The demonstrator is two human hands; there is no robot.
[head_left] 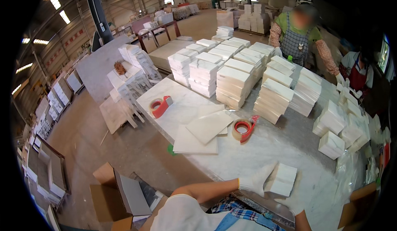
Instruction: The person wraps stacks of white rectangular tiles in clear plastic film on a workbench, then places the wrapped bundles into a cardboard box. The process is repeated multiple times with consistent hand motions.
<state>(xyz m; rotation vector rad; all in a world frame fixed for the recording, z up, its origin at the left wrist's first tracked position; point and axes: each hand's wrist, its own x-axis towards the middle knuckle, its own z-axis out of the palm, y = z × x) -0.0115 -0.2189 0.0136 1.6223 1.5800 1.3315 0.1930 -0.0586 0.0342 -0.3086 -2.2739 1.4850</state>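
A small block of white marble tiles (285,179) sits between my two gloved hands near the front of the marble-topped table. My left hand (255,183), in a white glove, grips it along its left side. From the near side my right hand (294,203), also gloved, holds the edge closest to me; some of its fingers are hidden. Farther up the table lie a red tape dispenser (247,136) with clear tape and several thin pale sheets (209,127). A second red tape dispenser (167,100) rests by the left edge.
Tall stacks of white tiles (233,78) cover the far half of the table. Wrapped tile blocks (332,145) and clear plastic film (349,173) line the right side. An open cardboard box (133,196) stands at lower left. A person in a checked apron (295,44) works across the table.
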